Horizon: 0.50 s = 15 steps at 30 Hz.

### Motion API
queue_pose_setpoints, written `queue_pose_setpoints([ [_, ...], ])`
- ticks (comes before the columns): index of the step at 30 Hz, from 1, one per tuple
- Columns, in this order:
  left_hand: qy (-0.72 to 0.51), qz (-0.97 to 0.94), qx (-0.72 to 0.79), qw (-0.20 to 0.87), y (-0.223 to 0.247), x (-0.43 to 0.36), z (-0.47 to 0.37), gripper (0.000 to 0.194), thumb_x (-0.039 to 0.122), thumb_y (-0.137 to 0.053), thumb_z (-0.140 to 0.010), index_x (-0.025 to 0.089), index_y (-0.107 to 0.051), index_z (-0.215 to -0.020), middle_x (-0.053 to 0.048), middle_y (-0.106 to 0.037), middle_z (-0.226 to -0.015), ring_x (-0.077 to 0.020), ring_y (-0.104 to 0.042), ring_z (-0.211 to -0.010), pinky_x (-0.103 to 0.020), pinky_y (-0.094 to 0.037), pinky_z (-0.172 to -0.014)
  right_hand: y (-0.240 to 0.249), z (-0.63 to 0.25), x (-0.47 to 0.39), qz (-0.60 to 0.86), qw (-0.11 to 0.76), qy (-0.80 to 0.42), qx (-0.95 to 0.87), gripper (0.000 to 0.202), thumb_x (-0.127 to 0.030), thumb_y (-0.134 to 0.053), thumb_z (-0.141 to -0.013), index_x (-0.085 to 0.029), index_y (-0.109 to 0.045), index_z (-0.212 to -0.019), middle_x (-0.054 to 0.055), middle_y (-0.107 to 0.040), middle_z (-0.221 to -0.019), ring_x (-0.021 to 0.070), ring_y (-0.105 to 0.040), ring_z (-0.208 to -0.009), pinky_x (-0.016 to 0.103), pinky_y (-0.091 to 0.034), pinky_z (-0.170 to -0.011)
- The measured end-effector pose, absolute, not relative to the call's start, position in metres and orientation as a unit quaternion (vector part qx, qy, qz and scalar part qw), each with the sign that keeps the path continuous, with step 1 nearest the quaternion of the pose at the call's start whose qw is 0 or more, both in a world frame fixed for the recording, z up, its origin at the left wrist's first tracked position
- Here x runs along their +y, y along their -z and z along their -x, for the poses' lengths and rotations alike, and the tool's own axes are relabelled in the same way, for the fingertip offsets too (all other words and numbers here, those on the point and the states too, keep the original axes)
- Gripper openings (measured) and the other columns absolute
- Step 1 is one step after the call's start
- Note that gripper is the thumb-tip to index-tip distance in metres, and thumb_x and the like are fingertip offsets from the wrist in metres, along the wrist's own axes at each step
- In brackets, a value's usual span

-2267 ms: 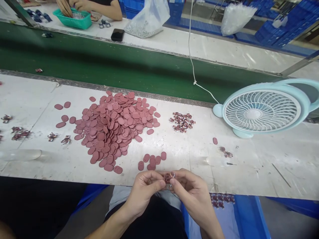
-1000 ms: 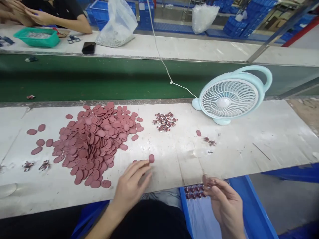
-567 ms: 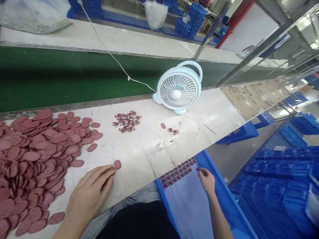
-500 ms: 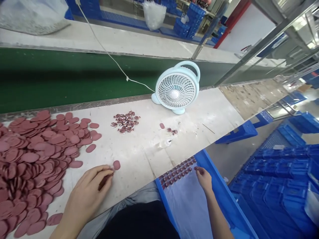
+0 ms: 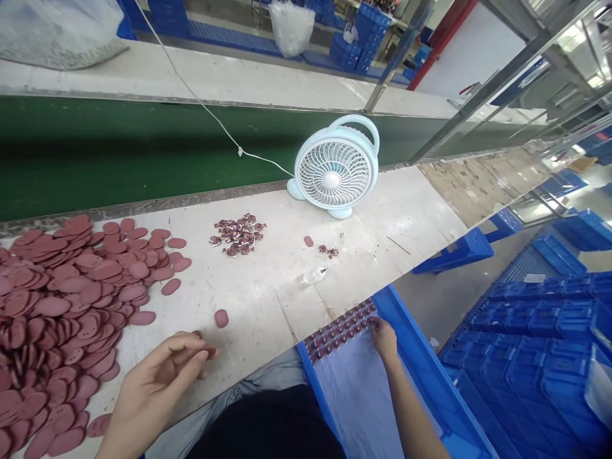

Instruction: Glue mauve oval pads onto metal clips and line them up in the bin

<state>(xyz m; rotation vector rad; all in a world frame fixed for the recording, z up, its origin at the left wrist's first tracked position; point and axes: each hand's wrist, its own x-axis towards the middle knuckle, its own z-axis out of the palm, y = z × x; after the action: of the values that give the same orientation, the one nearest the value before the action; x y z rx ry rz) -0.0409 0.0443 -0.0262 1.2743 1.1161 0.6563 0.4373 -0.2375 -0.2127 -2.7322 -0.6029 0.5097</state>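
Observation:
My left hand [image 5: 162,382] pinches a flat reddish oval piece [image 5: 206,351] between thumb and fingers, just above the table edge. Another such oval piece [image 5: 221,318] lies on the table beyond the fingertips. To the left spreads a big heap of the same oval pieces [image 5: 90,293]. My right hand [image 5: 384,338] is over a blue tray [image 5: 421,357], its fingers closed at the end of rows of small dark red shiny pieces [image 5: 339,329]. A small dark piece shows at those fingertips, partly hidden. The rows lie on a pale blue sheet [image 5: 358,389] in the tray.
A small pile of shiny brown-red pieces [image 5: 238,234] and a smaller cluster [image 5: 328,251] lie on the white table [image 5: 248,287]. A small clear bottle [image 5: 313,276] lies near the front edge. A light blue fan [image 5: 335,172] stands behind, its cord [image 5: 205,102] running up left. Blue crates [image 5: 540,325] stand right.
My left hand has drawn back toward me and turned, bringing the oval piece in its fingers into view. My right hand has moved slightly left, onto the end of the rows.

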Motion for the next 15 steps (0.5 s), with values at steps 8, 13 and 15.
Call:
queue_pose_setpoints([
  [8, -0.365, -0.421, 0.468, 0.686, 0.03, 0.033, 0.05, 0.018, 0.034, -0.083, -0.076, 0.022, -0.076, -0.087, -0.005, -0.072, -0.086, -0.0201, -0.069, -0.064, -0.028, -0.057, -0.051, 0.14, -0.406, -0.204, 0.953, 0.251, -0.045, -0.167, 0.031, -0.041, -0.064, -0.096, -0.014, -0.067, -0.11, 0.008, -0.072, -0.102, 0.0226, -0.07, -0.092, 0.043, -0.057, -0.087],
  [13, -0.381, -0.29, 0.497, 0.723, 0.016, 0.02, 0.05, 0.032, 0.042, -0.084, -0.074, 0.02, -0.082, -0.098, -0.01, -0.078, -0.095, -0.0181, -0.068, -0.065, -0.024, -0.052, -0.047, 0.06, -0.319, -0.153, 0.872, 0.429, 0.023, -0.234, 0.037, -0.051, -0.059, -0.095, -0.018, -0.067, -0.111, 0.006, -0.071, -0.076, 0.0222, -0.067, -0.064, 0.036, -0.056, -0.067],
  [15, -0.382, -0.232, 0.515, 0.732, 0.007, 0.017, 0.044, 0.034, 0.039, -0.085, -0.074, 0.02, -0.081, -0.103, -0.011, -0.079, -0.098, -0.0162, -0.069, -0.066, -0.022, -0.052, -0.051, 0.032, -0.275, -0.115, 0.75, 0.564, -0.035, -0.344, 0.018, -0.036, -0.065, -0.094, -0.022, -0.067, -0.105, 0.002, -0.068, -0.071, 0.0203, -0.065, -0.058, 0.033, -0.054, -0.056],
])
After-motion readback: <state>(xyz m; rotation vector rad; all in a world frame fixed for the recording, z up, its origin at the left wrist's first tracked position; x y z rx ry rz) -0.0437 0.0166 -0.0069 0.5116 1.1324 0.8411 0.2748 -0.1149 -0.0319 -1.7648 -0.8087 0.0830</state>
